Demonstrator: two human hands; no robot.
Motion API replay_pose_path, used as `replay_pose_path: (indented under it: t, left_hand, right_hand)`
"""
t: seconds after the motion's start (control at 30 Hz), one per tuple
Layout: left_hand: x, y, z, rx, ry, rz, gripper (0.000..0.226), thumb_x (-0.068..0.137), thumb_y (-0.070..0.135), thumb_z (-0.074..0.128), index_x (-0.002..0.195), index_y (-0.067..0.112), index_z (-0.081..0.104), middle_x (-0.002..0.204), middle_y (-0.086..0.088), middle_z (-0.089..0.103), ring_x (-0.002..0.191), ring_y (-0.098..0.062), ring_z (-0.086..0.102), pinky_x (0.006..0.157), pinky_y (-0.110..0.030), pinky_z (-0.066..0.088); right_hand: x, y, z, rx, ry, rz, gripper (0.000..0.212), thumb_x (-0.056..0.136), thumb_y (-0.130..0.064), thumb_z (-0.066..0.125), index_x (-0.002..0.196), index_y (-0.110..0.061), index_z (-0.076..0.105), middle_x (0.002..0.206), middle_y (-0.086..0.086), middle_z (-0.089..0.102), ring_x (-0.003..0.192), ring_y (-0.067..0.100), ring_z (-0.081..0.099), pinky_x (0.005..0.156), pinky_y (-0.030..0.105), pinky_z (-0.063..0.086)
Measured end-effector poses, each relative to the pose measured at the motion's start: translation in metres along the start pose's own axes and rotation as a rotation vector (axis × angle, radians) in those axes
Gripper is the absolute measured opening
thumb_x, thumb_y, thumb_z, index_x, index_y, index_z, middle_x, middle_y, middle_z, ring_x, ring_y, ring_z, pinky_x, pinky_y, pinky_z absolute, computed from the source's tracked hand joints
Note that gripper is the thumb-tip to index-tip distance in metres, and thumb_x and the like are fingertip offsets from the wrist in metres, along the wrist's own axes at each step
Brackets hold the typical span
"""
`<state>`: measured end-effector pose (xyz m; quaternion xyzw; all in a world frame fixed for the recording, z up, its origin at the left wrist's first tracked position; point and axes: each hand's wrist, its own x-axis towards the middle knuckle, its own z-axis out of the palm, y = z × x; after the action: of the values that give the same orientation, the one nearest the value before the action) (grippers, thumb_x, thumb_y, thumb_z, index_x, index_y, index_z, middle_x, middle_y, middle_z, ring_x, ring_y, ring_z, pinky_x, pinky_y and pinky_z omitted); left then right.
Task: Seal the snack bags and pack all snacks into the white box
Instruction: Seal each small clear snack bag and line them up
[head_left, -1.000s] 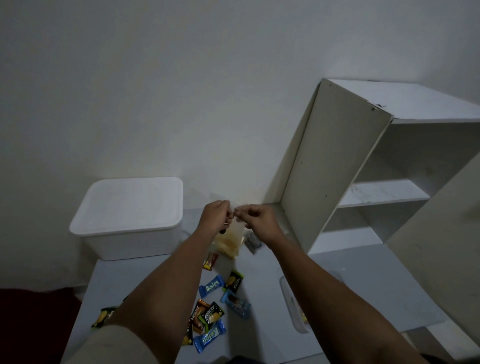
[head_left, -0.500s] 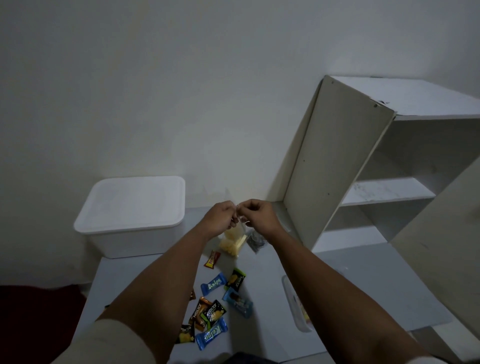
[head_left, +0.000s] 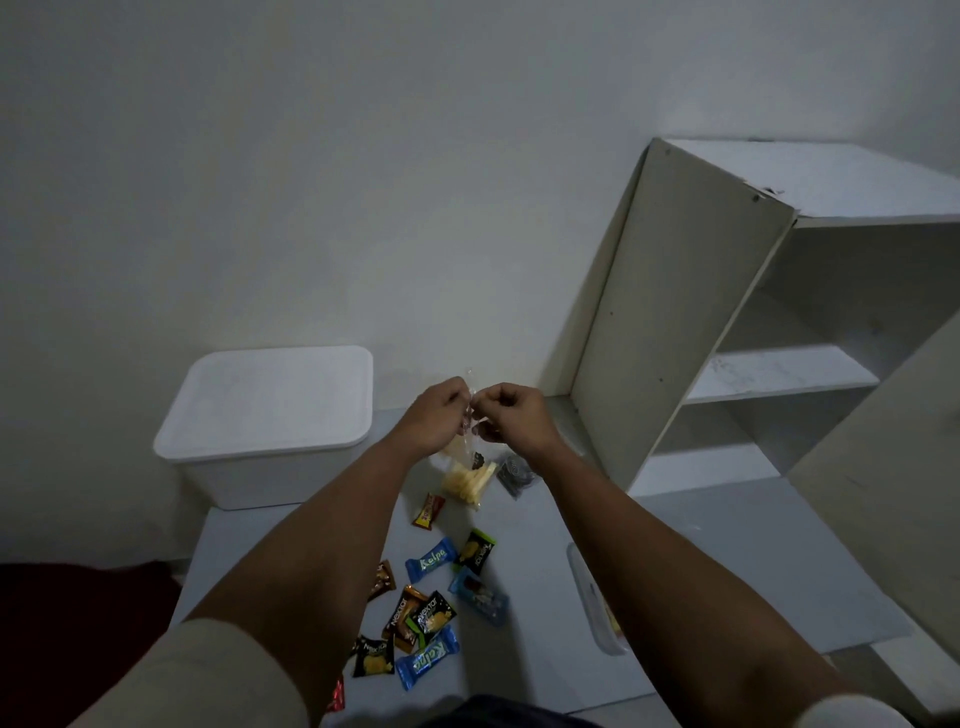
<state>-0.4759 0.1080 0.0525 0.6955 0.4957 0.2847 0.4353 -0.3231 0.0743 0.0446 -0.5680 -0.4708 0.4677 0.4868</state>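
My left hand (head_left: 435, 415) and my right hand (head_left: 511, 413) are raised side by side above the table, both pinching the top of a clear snack bag (head_left: 467, 480) with pale yellow sticks in it. The bag hangs below my fingers. The white box (head_left: 265, 431) stands at the table's back left with its lid on. Several small wrapped snacks lie on the table, among them a blue Kelpo pack (head_left: 430, 559), a green-black Nextar pack (head_left: 476, 551), a red-brown candy (head_left: 429, 511) and another blue pack (head_left: 427, 663).
A small dark packet (head_left: 514, 475) lies right of the hanging bag. A clear plastic container (head_left: 595, 605) lies by my right forearm. A white shelf unit (head_left: 727, 332) stands at the right, and a slanted board (head_left: 893, 467) leans in front of it.
My two hands have drawn closer together at the top of the bag and the bag hangs narrower. The view has shifted slightly.
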Motion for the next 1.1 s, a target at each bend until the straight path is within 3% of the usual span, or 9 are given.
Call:
replay_pose_path:
  t: [0.1, 0.27, 0.4, 0.47, 0.53, 0.63, 0.8, 0.97, 1.1]
  left_hand:
    - [0.000, 0.000, -0.003, -0.038, -0.024, -0.019, 0.027, 0.103, 0.019, 0.042, 0.078, 0.014, 0.051, 0.075, -0.008, 0.062, 0.069, -0.020, 0.058, 0.072, -0.037, 0.049]
    - [0.001, 0.006, -0.007, 0.012, 0.007, 0.019, 0.029, 0.103, 0.020, 0.043, 0.076, 0.019, 0.053, 0.075, -0.005, 0.063, 0.065, -0.016, 0.059, 0.071, -0.037, 0.051]
    - [0.001, 0.006, -0.009, 0.067, -0.064, 0.027, 0.030, 0.103, 0.026, 0.044, 0.077, 0.015, 0.054, 0.077, -0.011, 0.066, 0.069, -0.028, 0.062, 0.076, -0.044, 0.054]
    - [-0.001, 0.006, -0.007, 0.091, -0.038, 0.021, 0.029, 0.102, 0.029, 0.046, 0.082, 0.011, 0.057, 0.079, -0.012, 0.069, 0.071, -0.031, 0.065, 0.071, -0.041, 0.054]
    - [-0.001, 0.007, -0.004, 0.117, 0.005, 0.023, 0.027, 0.100, 0.028, 0.047, 0.080, 0.012, 0.058, 0.074, -0.007, 0.068, 0.067, -0.023, 0.063, 0.068, -0.036, 0.051]
    - [0.000, 0.007, -0.004, 0.136, 0.050, 0.029, 0.030, 0.100, 0.028, 0.046, 0.077, 0.014, 0.057, 0.071, -0.004, 0.066, 0.068, -0.022, 0.060, 0.068, -0.037, 0.049]
    - [0.004, 0.005, -0.010, 0.073, 0.153, 0.003, 0.025, 0.102, 0.026, 0.047, 0.082, 0.015, 0.058, 0.079, -0.004, 0.068, 0.077, -0.026, 0.068, 0.076, -0.044, 0.054]
    - [0.001, 0.001, -0.010, 0.028, 0.063, -0.028, 0.021, 0.095, 0.020, 0.049, 0.082, 0.008, 0.059, 0.072, -0.005, 0.069, 0.070, -0.022, 0.067, 0.083, -0.051, 0.058]
    - [-0.001, 0.005, -0.008, 0.090, 0.093, 0.005, 0.025, 0.100, 0.017, 0.044, 0.077, 0.020, 0.053, 0.075, -0.006, 0.069, 0.077, -0.028, 0.069, 0.079, -0.047, 0.055]
  right_hand:
    - [0.006, -0.001, 0.001, -0.040, 0.031, -0.027, 0.017, 0.094, -0.010, 0.069, 0.091, 0.006, 0.071, 0.078, 0.019, 0.070, 0.060, 0.023, 0.063, 0.060, 0.033, 0.054]
    - [0.011, 0.002, 0.008, -0.047, 0.080, -0.061, 0.019, 0.094, -0.015, 0.068, 0.088, 0.003, 0.070, 0.085, 0.028, 0.071, 0.073, 0.042, 0.071, 0.072, 0.059, 0.060]
    - [0.013, 0.001, 0.008, -0.052, 0.124, -0.063, 0.015, 0.094, -0.011, 0.066, 0.089, 0.003, 0.071, 0.086, 0.026, 0.071, 0.074, 0.043, 0.070, 0.071, 0.057, 0.061]
    - [0.014, 0.001, 0.008, -0.084, 0.124, -0.088, 0.015, 0.095, -0.008, 0.065, 0.088, 0.004, 0.070, 0.082, 0.024, 0.070, 0.064, 0.030, 0.069, 0.062, 0.043, 0.061]
    - [0.014, 0.000, 0.009, -0.099, 0.139, -0.103, 0.015, 0.095, -0.007, 0.065, 0.089, 0.005, 0.069, 0.078, 0.022, 0.069, 0.055, 0.016, 0.062, 0.057, 0.032, 0.053]
    - [0.013, -0.002, 0.008, -0.028, 0.144, -0.080, 0.013, 0.094, -0.006, 0.066, 0.092, 0.006, 0.071, 0.078, 0.020, 0.070, 0.059, 0.019, 0.060, 0.058, 0.031, 0.053]
    - [0.010, -0.004, 0.009, -0.028, 0.013, -0.033, 0.017, 0.094, -0.009, 0.070, 0.095, 0.008, 0.072, 0.078, 0.020, 0.071, 0.065, 0.020, 0.065, 0.068, 0.033, 0.057]
    - [0.015, -0.004, 0.009, -0.044, 0.059, -0.065, 0.015, 0.094, -0.008, 0.069, 0.092, 0.007, 0.071, 0.073, 0.018, 0.067, 0.063, 0.022, 0.060, 0.064, 0.035, 0.054]
    - [0.014, -0.004, 0.008, -0.033, 0.058, -0.037, 0.012, 0.094, -0.004, 0.068, 0.095, 0.007, 0.072, 0.084, 0.025, 0.071, 0.066, 0.023, 0.064, 0.066, 0.034, 0.056]
